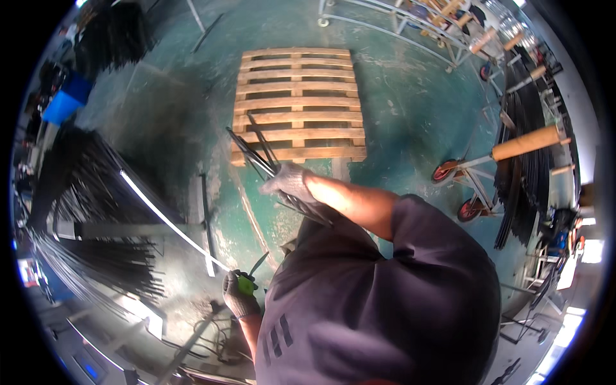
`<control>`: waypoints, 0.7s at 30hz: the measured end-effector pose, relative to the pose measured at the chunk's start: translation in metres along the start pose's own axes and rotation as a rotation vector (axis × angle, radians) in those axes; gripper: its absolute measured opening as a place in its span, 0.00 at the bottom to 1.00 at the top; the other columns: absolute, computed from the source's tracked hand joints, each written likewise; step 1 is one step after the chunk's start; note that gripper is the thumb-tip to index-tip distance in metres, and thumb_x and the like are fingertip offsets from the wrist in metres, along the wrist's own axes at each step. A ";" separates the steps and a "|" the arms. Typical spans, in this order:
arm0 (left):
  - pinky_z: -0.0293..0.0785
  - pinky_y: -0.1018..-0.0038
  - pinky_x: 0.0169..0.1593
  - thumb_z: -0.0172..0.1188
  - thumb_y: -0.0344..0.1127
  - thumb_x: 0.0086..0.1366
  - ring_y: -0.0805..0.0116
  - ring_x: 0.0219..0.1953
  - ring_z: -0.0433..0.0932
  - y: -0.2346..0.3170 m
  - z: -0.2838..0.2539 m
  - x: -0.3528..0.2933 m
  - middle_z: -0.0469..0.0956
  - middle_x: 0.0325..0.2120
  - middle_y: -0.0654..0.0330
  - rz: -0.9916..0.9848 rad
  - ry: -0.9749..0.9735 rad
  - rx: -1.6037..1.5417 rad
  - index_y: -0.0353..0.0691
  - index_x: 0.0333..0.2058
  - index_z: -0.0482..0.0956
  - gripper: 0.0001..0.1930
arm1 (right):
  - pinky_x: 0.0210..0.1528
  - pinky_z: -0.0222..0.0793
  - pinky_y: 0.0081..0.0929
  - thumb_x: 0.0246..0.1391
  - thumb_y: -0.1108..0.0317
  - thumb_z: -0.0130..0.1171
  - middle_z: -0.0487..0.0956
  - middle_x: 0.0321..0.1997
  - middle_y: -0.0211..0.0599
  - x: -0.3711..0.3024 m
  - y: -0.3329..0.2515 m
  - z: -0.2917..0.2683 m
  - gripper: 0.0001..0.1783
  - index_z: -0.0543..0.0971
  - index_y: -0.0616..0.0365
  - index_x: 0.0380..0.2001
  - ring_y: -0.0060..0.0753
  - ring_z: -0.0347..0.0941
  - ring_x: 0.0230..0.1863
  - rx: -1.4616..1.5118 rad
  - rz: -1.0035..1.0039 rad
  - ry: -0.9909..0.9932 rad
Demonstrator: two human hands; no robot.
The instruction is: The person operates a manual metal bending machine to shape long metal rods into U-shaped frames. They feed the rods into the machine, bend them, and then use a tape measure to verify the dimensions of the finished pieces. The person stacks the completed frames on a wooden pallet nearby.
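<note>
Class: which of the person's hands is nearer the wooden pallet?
Right. The right hand is just this side of the wooden pallet; the left hand is farther back and leftward.

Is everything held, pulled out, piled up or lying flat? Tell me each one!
Tape measure: held, blade pulled out
Left hand: gloved, closed around it
Black strips: held in a bunch
Right hand: gloved, closed around them
Wooden pallet: lying flat
Dark strips at left: piled together

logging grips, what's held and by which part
The left hand grips a green tape measure by its case; the right hand holds dark strips partway along.
</note>
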State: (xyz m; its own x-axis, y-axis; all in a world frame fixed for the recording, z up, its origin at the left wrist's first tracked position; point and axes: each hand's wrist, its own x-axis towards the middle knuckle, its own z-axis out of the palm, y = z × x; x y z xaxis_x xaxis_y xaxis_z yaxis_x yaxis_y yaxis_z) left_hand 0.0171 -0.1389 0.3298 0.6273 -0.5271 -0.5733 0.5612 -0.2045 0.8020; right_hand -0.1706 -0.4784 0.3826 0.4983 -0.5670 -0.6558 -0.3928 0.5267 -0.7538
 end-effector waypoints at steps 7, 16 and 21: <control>0.78 0.66 0.29 0.56 0.49 0.83 0.60 0.30 0.84 -0.017 0.079 -0.008 0.81 0.32 0.55 0.012 -0.074 0.094 0.36 0.48 0.80 0.18 | 0.37 0.75 0.30 0.56 0.63 0.82 0.83 0.29 0.27 -0.061 0.164 -0.113 0.14 0.84 0.55 0.35 0.23 0.81 0.33 0.033 -0.103 0.008; 0.79 0.69 0.30 0.53 0.50 0.84 0.63 0.30 0.83 -0.047 0.275 -0.007 0.83 0.31 0.55 0.135 -0.357 0.373 0.37 0.45 0.80 0.19 | 0.39 0.76 0.33 0.53 0.56 0.75 0.84 0.28 0.35 -0.115 0.143 -0.253 0.18 0.85 0.60 0.37 0.28 0.80 0.31 -0.037 -0.009 0.450; 0.80 0.68 0.31 0.60 0.43 0.79 0.62 0.30 0.84 -0.051 0.357 0.001 0.83 0.30 0.55 0.083 -0.601 0.459 0.38 0.44 0.82 0.13 | 0.43 0.77 0.37 0.55 0.52 0.80 0.85 0.31 0.39 -0.175 0.119 -0.319 0.25 0.86 0.63 0.44 0.32 0.79 0.34 0.056 0.060 0.734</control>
State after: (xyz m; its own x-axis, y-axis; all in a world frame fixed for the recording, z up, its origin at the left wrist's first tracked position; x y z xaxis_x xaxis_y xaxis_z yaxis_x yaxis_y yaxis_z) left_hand -0.2038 -0.4232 0.3482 0.1815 -0.8874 -0.4238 0.1622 -0.3980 0.9029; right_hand -0.5513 -0.5189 0.3948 -0.1754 -0.8038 -0.5684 -0.3532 0.5903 -0.7258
